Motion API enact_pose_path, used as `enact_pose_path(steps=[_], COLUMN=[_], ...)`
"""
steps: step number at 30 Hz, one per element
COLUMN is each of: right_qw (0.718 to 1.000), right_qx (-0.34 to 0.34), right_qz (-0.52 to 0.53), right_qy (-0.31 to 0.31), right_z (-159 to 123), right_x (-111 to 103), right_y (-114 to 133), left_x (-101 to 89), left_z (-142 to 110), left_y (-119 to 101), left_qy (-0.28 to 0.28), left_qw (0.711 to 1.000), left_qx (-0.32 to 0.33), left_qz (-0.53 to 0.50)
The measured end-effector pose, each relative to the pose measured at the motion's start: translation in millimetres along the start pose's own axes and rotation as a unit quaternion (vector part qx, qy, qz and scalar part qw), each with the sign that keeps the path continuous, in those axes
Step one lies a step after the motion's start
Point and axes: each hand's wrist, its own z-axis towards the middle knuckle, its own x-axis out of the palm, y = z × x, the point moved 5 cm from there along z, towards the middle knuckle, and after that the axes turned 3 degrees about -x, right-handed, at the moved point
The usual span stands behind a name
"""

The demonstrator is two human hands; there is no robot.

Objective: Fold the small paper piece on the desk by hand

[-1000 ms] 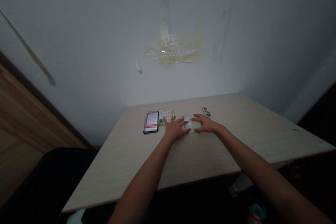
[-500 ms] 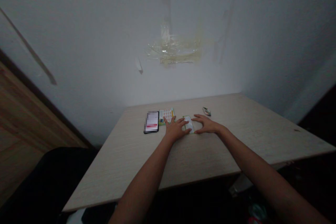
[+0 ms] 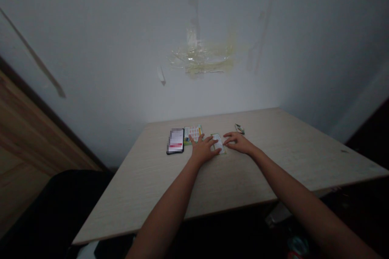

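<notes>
A small printed paper card [image 3: 218,144], white with a greenish edge, lies flat on the table between my hands. My left hand [image 3: 203,149] rests with spread fingers, thumb and fingertips on the card's left part. Under its other fingertips is the lower edge of a larger printed sheet [image 3: 193,130] with rows of small coloured pictures. My right hand [image 3: 238,143] is at the card's right edge, its fingers slightly apart and nothing seen between them. Whether its fingertips touch the card I cannot tell.
A phone [image 3: 175,141] with a lit screen lies left of the larger sheet. Beyond my right hand is a small crumpled or folded scrap [image 3: 239,128]. The pale wooden table [image 3: 146,178] meets a wall [image 3: 121,48] carrying old clear tape [image 3: 206,58].
My right thumb has moved up from the card's lower right corner, closer to the fingers. The left hand, card, sheet and phone have stayed in place.
</notes>
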Motion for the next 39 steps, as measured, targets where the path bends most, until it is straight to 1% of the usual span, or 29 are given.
enact_pose_path(steps=[5,10,15,21,33,39], right_qw=[1.000,0.998,0.997,0.995,0.993,0.988], right_qx=[0.006,0.005,0.009,0.026,0.051,0.068], right_qz=[-0.014,-0.038,-0.044,-0.059,-0.091,-0.129], right_qy=[-0.006,-0.051,-0.070,-0.071,-0.051,-0.046], right_z=[1,5,9,14,24,27], right_x=[2,4,8,10,13,12], right_y=[-2,-8,-15,-17,-20,-15], left_x=[-0.2,-0.3,1.2,1.1,0.2,-0.7], left_z=[0,0,1,1,1,0], left_y=[1,0,1,1,1,1], left_qy=[-0.010,-0.013,-0.014,-0.008,-0.003,-0.004], left_qw=[1.000,1.000,1.000,1.000,1.000,1.000], left_qx=[0.005,0.006,0.003,0.000,0.010,0.008], left_qz=[-0.011,-0.013,-0.013,-0.008,-0.006,-0.013])
